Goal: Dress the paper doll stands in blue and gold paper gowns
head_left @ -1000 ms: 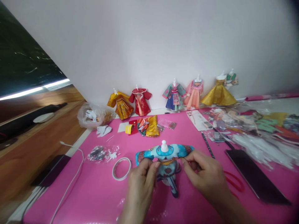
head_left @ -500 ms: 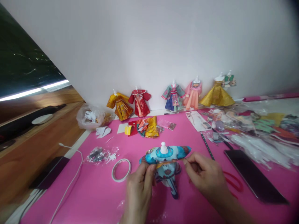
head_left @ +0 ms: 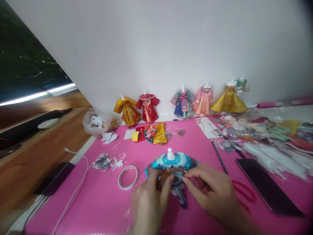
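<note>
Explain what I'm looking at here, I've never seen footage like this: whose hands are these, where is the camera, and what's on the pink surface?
The picture comes from a camera worn on a person's head, looking forward and down, so the two bare hands at the bottom are that person's own. The left hand and right hand both pinch a small blue paper costume set on a white stand, fingers at its waist.

All of it sits on a pink mat. Beside the left hand lies a roll of tape, and past it a small clear bag of parts. To the right are a dark phone, red scissors and a pile of plastic wrappers. Along the white wall stands a row of finished costumes, among them a red one and a gold gown.
</note>
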Demonstrator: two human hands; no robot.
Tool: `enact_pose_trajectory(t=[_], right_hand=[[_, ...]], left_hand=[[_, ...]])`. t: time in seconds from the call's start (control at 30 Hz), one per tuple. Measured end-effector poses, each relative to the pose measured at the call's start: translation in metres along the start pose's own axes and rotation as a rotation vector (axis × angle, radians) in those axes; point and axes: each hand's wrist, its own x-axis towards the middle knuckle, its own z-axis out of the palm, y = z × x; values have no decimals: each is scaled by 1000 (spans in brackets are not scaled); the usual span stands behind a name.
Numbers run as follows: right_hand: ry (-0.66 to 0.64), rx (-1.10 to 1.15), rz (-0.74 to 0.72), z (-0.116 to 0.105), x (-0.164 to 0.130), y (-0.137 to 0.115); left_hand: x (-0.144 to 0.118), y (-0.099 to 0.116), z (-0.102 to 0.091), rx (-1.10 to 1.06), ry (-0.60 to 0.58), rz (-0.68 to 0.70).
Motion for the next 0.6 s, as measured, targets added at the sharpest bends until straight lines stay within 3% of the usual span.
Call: enact_pose_trajectory(t=[0.27, 0.6], right_hand=[[-164, -132, 129, 5, 3, 7], [-81, -125, 121, 11, 3, 7]], left_hand=[[5, 5, 3, 32, 79, 158], [5, 3, 5, -51, 83, 135]])
